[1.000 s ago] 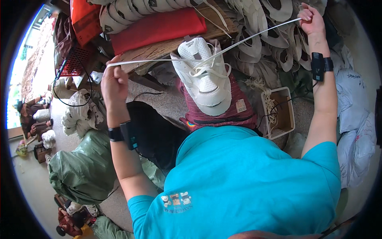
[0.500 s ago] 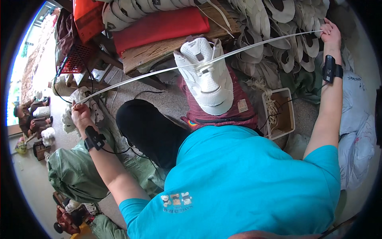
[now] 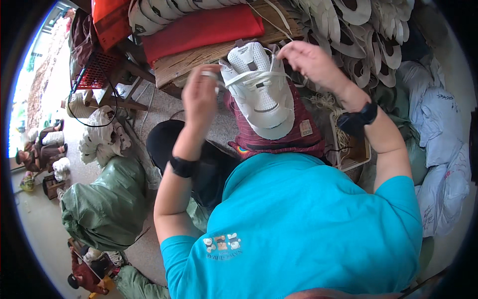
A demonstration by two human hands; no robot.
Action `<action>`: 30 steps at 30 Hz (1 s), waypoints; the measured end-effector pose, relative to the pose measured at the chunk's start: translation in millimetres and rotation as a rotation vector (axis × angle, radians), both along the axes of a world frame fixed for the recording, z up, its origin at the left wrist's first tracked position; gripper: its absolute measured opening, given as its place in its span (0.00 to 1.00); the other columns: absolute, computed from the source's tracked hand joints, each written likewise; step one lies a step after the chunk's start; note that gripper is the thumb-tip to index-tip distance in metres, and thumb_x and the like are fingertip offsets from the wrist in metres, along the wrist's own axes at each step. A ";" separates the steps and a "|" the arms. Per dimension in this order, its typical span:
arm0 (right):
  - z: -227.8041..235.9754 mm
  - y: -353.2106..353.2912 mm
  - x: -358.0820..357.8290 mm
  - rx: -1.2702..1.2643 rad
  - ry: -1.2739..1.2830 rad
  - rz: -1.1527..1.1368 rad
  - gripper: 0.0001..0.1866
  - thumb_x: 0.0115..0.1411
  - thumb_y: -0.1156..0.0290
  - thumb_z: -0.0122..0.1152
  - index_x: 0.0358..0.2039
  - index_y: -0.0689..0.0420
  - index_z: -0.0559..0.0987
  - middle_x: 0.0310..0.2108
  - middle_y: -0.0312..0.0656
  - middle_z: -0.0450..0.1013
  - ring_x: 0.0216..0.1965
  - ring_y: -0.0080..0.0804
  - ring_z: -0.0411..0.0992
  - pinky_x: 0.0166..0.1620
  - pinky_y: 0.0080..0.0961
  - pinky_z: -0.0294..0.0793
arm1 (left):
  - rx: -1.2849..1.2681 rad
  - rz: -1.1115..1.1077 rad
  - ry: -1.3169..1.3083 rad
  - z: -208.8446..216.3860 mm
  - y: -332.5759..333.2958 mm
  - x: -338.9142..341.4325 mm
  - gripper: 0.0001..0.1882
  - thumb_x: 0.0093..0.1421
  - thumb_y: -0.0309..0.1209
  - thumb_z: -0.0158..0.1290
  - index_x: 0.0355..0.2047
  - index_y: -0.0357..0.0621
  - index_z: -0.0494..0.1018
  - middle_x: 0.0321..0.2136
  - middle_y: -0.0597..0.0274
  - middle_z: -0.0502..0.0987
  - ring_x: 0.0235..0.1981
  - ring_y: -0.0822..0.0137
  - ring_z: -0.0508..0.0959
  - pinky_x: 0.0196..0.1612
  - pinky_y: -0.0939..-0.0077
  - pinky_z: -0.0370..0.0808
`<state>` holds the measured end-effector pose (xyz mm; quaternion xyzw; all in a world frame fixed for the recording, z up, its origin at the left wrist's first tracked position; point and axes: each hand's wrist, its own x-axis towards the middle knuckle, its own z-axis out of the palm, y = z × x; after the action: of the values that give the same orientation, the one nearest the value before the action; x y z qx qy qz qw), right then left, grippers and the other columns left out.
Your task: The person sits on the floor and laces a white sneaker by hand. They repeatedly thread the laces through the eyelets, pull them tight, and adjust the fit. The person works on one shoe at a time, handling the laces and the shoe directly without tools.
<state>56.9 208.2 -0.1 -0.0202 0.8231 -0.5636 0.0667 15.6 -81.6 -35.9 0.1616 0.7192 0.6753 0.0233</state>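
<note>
Head view: shoe [image 3: 266, 107], toe at six o'clock, probably so I reach its lace [image 3: 255, 76].
Left hand [image 3: 200, 97], nine o'clock; right hand [image 3: 314, 65], two; whether fingers grip, I can't tell.

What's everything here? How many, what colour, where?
Shoe: one, white, centre
Lace: seemingly one, white, across shoe
Lap cloth: one, maroon, beneath shoe
Bench: one, brown, top
Folded cloth: one, red, on bench
Shoe uppers: many, pale, upper right
Basket: one, red, left
Bin: one, cream, right
Sacks: at least two, green, lower left
Bags: several, whitish, right
Other people: at least two, dark-clothed, left
Left hand: one, bare, near shoe
Right hand: one, bare, near shoe
</note>
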 end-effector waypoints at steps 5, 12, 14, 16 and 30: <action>-15.6 -16.3 1.2 0.001 0.148 0.064 0.13 0.71 0.64 0.48 0.36 0.57 0.77 0.21 0.25 0.61 0.23 0.11 0.56 0.26 0.13 0.57 | -0.424 -0.078 0.366 1.8 46.8 17.1 0.09 0.54 0.28 0.63 0.31 0.39 0.75 0.29 0.60 0.72 0.26 0.67 0.75 0.31 0.75 0.72; -31.7 -15.8 18.4 -0.045 0.090 0.027 0.13 0.71 0.64 0.47 0.35 0.57 0.77 0.20 0.24 0.60 0.23 0.10 0.55 0.26 0.14 0.56 | -0.475 -0.034 0.382 9.5 32.5 12.4 0.08 0.54 0.28 0.62 0.29 0.41 0.73 0.29 0.57 0.73 0.28 0.58 0.76 0.31 0.66 0.74; -35.0 -14.7 19.8 -0.059 0.049 0.054 0.14 0.70 0.65 0.48 0.33 0.57 0.78 0.20 0.24 0.61 0.22 0.11 0.56 0.27 0.14 0.57 | -0.472 0.062 0.416 -1.5 20.4 7.5 0.08 0.54 0.26 0.61 0.29 0.40 0.72 0.28 0.56 0.72 0.28 0.58 0.75 0.31 0.66 0.73; -33.9 -13.7 17.7 -0.086 -0.032 0.075 0.14 0.68 0.64 0.50 0.31 0.57 0.79 0.21 0.26 0.65 0.23 0.13 0.59 0.28 0.16 0.60 | -0.336 0.148 0.063 -22.6 -2.7 -5.7 0.07 0.60 0.29 0.59 0.32 0.40 0.73 0.26 0.65 0.70 0.27 0.72 0.70 0.30 0.78 0.69; 7.2 -17.3 -17.3 0.514 0.139 0.247 0.14 0.56 0.64 0.53 0.19 0.60 0.77 0.19 0.44 0.73 0.23 0.34 0.71 0.29 0.30 0.69 | 0.586 -0.270 -0.720 0.8 -7.7 18.4 0.18 0.66 0.26 0.46 0.55 0.34 0.65 0.34 0.66 0.69 0.31 0.77 0.68 0.33 0.85 0.66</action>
<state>39.6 190.9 7.1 -0.1411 0.9328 -0.3215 0.0811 34.0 -89.3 -35.1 0.0093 0.4176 0.8534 0.3119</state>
